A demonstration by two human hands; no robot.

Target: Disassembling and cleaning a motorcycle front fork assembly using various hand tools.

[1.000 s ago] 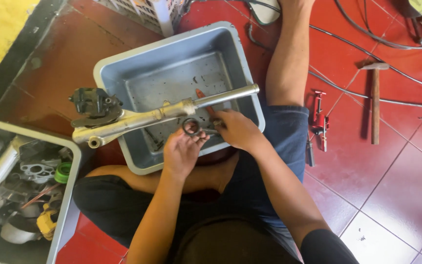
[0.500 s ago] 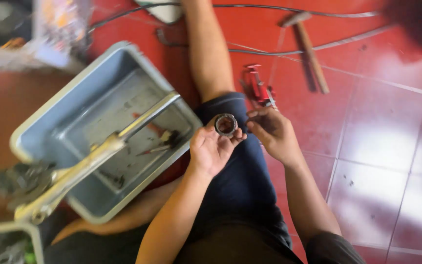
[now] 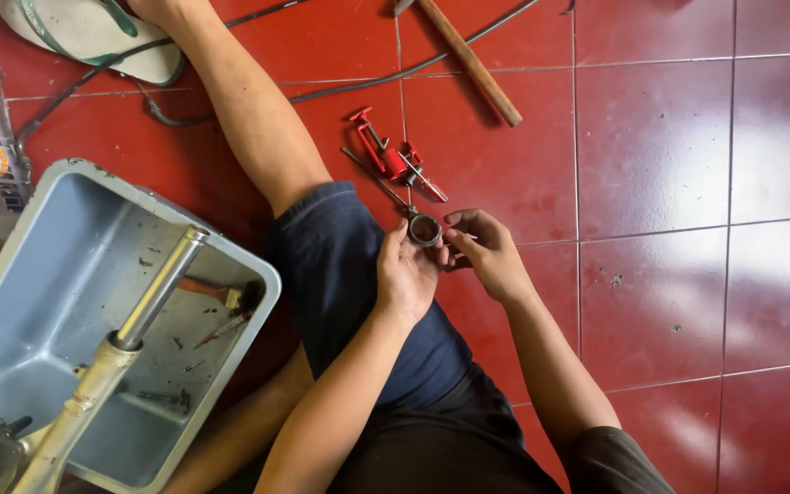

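Hands: 2, left hand [image 3: 406,274], right hand [image 3: 486,252].
Metal ring [image 3: 424,230]: 1.
Grey tub [image 3: 11,302]: 1.
Fork tube assembly [image 3: 107,352]: 1.
Red clamp tool [image 3: 386,155]: 1.
Wooden-handled hammer [image 3: 468,59]: 1.
Sandal [image 3: 84,37]: 1.
Cables [image 3: 358,82]: at least 2; exact count not determinable.

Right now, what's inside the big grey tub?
Inside the grey tub lie a wooden-handled tool, some small dark bits, and part of a long metal tube that leans out over its rim. The tube hides the tub floor beneath it.
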